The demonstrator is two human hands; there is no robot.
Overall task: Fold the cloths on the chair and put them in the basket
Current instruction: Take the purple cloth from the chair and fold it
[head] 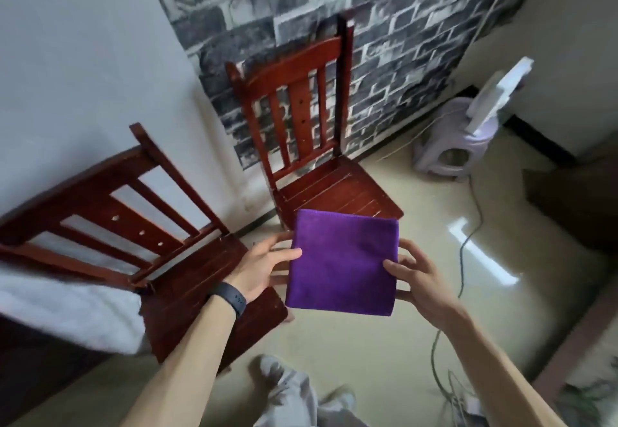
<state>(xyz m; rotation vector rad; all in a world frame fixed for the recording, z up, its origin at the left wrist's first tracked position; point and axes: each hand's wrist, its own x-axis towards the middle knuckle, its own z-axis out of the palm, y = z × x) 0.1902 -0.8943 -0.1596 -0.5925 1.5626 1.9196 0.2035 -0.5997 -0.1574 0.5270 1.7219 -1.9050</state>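
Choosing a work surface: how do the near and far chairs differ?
The near chair stands against the plain white wall; the far chair against the brick-pattern wall. The near chair's seat lies under the left hand; the far chair's is partly behind the purple cloth. Both are red-brown, slat-backed.

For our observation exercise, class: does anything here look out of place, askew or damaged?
Nothing is damaged or spilled. The cloth is squarely folded, held by the left hand and right hand. Only a loose cable stands out, trailing across the floor on the right; someone might trip on it.
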